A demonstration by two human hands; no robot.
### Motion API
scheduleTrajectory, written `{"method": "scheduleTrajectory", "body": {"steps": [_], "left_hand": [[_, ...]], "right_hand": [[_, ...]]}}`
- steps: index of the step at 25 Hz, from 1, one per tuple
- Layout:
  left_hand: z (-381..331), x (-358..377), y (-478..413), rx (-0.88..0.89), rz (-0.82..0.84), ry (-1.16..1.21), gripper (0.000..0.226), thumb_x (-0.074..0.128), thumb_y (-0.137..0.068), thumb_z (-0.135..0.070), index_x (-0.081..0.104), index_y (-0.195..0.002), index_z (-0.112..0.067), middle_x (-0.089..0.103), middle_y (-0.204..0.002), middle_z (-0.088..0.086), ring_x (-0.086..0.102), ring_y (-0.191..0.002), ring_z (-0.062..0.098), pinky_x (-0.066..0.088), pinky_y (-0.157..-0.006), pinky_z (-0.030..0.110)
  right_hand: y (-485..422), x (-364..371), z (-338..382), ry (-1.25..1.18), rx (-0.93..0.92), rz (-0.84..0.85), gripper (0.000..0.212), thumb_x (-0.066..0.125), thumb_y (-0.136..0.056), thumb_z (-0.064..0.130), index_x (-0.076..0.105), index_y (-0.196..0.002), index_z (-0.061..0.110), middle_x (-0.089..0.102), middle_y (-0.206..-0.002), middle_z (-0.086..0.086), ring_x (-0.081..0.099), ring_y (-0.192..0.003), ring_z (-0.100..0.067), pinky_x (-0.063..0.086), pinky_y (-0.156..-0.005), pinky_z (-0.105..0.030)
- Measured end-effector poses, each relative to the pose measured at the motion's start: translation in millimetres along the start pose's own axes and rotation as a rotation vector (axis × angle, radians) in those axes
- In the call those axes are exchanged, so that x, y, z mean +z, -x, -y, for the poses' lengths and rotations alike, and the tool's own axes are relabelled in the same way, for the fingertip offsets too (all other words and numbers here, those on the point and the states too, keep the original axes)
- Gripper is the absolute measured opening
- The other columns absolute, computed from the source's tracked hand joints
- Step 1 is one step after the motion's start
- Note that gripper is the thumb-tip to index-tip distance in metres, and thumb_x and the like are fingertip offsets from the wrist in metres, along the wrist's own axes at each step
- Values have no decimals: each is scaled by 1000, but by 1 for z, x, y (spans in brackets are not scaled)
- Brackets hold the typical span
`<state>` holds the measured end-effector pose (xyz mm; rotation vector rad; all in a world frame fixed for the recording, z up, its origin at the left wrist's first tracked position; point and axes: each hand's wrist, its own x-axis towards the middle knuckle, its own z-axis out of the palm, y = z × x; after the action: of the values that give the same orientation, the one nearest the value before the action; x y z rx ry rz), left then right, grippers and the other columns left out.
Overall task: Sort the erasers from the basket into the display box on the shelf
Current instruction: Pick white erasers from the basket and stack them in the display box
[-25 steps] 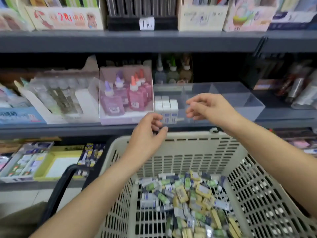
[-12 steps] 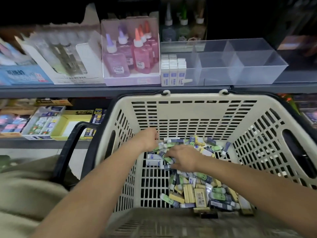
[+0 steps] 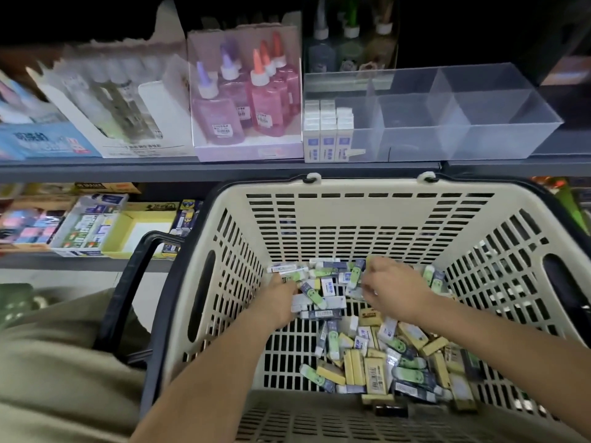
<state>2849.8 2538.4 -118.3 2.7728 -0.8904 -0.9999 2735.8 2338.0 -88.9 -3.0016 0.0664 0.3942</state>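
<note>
The shelf [image 3: 224,169] runs across the top, and below its edge sits the basket [image 3: 367,219], a cream slatted one with a black handle down on the left side. On the shelf, just above the basket's far rim, stands the clear box [image 3: 479,135], split into compartments; only the leftmost holds stock, a few upright rows of white erasers [image 3: 327,132], and the others look bare. Glue bottles [image 3: 243,103] stand just left of it. The rest of the erasers [image 3: 367,362] lie loose on the basket floor, a mixed heap of yellow, green and white kinds. Both hands are down in the far end of that heap. The left hand [image 3: 281,302] has its fingers buried among the wrappers and the right hand [image 3: 393,289] has its fingers curled downward; with the blur, I cannot tell whether either is pinching one. The likely trouble is mixing: the kinds lie tangled, so a hasty grab could bring up a wrong sort and land it in the white compartment. A loose pinch on slick wrappers could drop one through the gap between basket and shelf. A clumsy reach could also knock over the standing white rows.
</note>
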Motion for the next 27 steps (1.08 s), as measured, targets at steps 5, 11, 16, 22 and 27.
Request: {"method": "scheduleTrajectory", "body": {"steps": [5,11,16,22,27], "left_hand": [[1,-10,-1,-24,37,68,29,67,-79,-23,51,-102,-20,52,-105,3,54,-94,20,46,-76,31],[-7,-5,11,-33,114,-6,26,62,-83,-22,54,-107,-14,61,-108,7,58,-95,24,45,-74,28],[-5,-35,6,-191,55,290,26,61,-85,-14,57,-110,-8,60,-97,8,59,-86,22,50,-73,28],[-12,-38,14,-256,113,931,47,63,-88,-13,46,-132,-7,55,-122,15,59,-84,18,52,-71,24],[-9,-36,14,-361,179,1265,49,66,-85,-6,47,-130,-6,59,-119,12,61,-101,24,53,-81,33]], "right_hand": [[-33,12,39,-131,-90,157,25,49,-93,24,54,-116,16,53,-113,-4,55,-103,-23,50,-77,-35],[-28,25,29,-180,29,267,28,60,-87,19,52,-113,13,59,-106,-5,58,-95,-20,50,-71,-31],[-31,23,41,-151,57,370,22,63,-85,25,55,-100,10,60,-101,-5,56,-85,-21,40,-56,-28],[-26,24,43,-544,243,379,35,68,-83,24,53,-111,11,61,-108,-6,58,-95,-22,47,-74,-30],[-24,25,68,-359,277,481,32,65,-83,40,42,-78,17,47,-75,2,49,-71,-18,35,-49,-27]]}}
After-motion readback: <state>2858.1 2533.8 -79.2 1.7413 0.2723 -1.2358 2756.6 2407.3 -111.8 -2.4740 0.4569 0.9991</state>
